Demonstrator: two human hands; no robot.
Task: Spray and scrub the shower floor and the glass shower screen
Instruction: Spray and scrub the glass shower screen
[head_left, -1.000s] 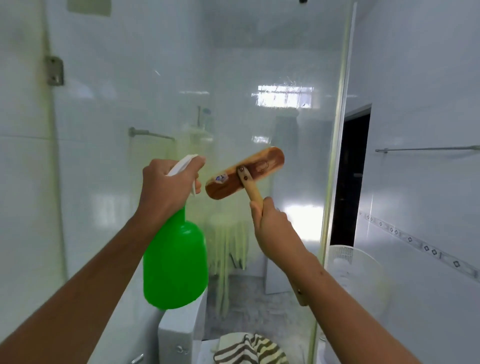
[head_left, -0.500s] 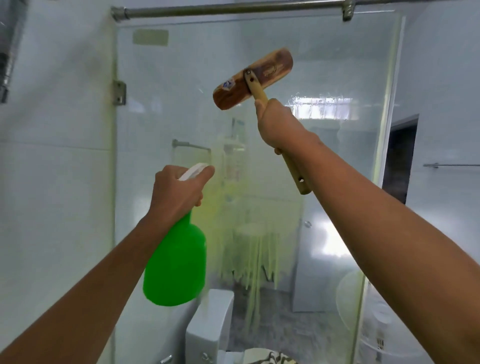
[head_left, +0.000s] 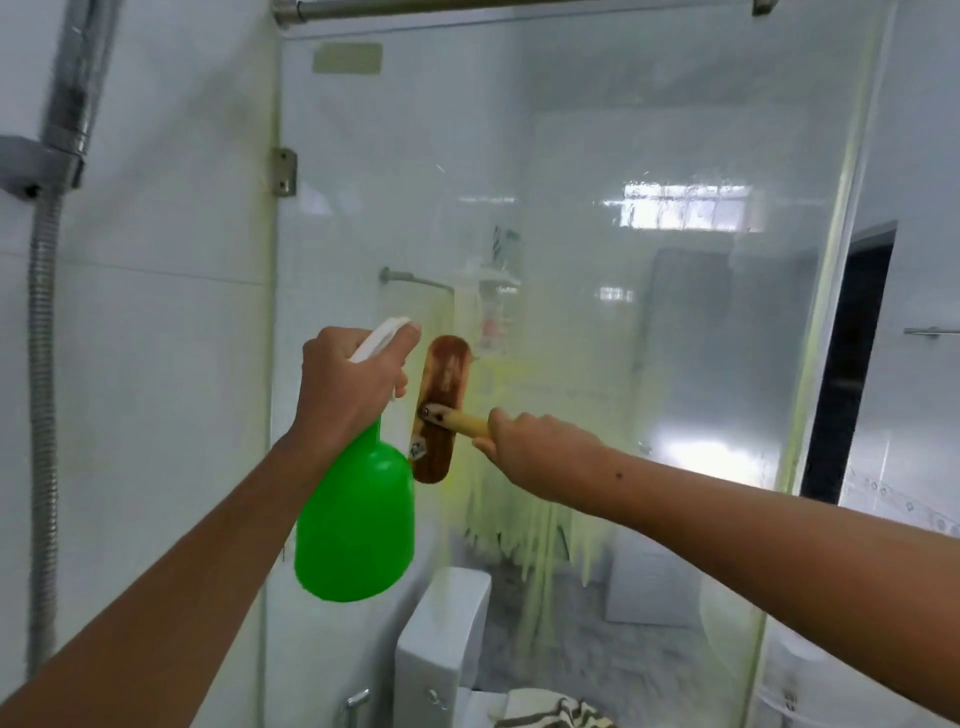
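Since half a second ago, when your right hand (head_left: 524, 447) held the brown wooden scrubbing brush with its pale wooden handle (head_left: 441, 410) high near the top rail with its head slanted, you have swept it down to the middle of the clear glass shower screen (head_left: 649, 156); its head now stands upright, just beside the translucent green plastic spray bottle (head_left: 356, 525). That reads as a downward scrubbing stroke through the sprayed patch, so the screen looks to be partly done, its upper area still clean of foam. Your right hand is clenched round the handle; your left hand (head_left: 350, 387) grips the bottle's neck, a finger lying over the white trigger head (head_left: 379, 338). The bottle stays where it was.

The brush back is glossy varnished wood, oblong with rounded ends, fixed to the handle by a small metal bracket. Yellow-green foam (head_left: 519, 525) clings to the smooth pane and runs down in thin drips. A ribbed metal shower hose (head_left: 41, 364) hangs at the left wall. The shower floor is out of sight
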